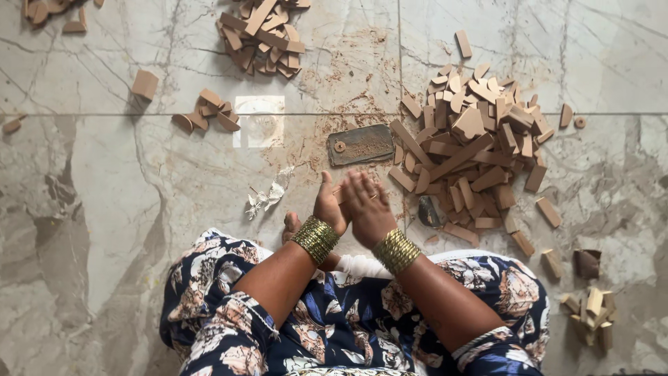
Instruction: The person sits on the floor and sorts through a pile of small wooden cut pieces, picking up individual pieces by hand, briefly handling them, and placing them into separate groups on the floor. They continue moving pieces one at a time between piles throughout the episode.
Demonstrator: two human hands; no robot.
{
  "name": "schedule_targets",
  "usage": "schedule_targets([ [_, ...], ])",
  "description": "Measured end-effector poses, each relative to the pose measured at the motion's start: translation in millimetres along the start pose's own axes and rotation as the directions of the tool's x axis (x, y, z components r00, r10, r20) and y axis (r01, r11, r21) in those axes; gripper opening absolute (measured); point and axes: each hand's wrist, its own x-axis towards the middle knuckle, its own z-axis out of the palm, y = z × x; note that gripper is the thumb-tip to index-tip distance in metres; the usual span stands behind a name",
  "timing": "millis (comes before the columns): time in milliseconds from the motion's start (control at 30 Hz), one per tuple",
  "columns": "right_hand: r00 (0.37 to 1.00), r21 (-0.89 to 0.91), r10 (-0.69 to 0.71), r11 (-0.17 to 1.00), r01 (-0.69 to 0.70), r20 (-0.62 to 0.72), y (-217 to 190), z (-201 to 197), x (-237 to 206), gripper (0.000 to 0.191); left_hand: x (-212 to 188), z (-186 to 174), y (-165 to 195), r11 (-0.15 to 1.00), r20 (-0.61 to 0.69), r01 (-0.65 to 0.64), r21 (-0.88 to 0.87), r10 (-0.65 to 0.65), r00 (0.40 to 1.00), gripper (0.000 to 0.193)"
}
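- While the left hand and right hand are pressed palm to palm above the floor, a thin tan strip seems clamped between them; this cannot be told surely.
- Just beyond, a flat dark rectangular slab dusted with reddish powder is seen.
- A large heap of tan clay-coloured blocks is piled at the right.
- Smaller sorted piles are laid farther off, so much appears left unhandled.

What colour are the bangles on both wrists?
Gold bangles, ribbed and stacked, one set on each wrist; seen best in the head view.
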Motion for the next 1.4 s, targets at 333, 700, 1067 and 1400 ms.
schedule_targets([
  [333,0.873,-0.039,0.328,0.941,-0.337,0.360,26,10,-11,0.074,5,-20,-25,0.958,-0.109,0.016,0.286,0.016,0.994,0.073],
  [700,0.980,0.410,0.087,0.912,-0.006,-0.179,-10,-10,-21,0.049,-2,-20,-18,0.524,0.122,-0.295,0.799,0.339,0.933,0.101],
  [1067,0.925,0.628,0.368,0.699,-0.343,0.095,30,-1,-7,0.055,7,-31,-14,0.572,-0.021,-0.242,0.784,0.414,0.910,0.090],
  [1400,0.999,0.620,-0.019,0.784,0.036,-0.034,-20,-28,-27,0.083,-5,-24,-38,0.998,-0.119,-0.025,-0.059,0.018,0.993,0.070],
])
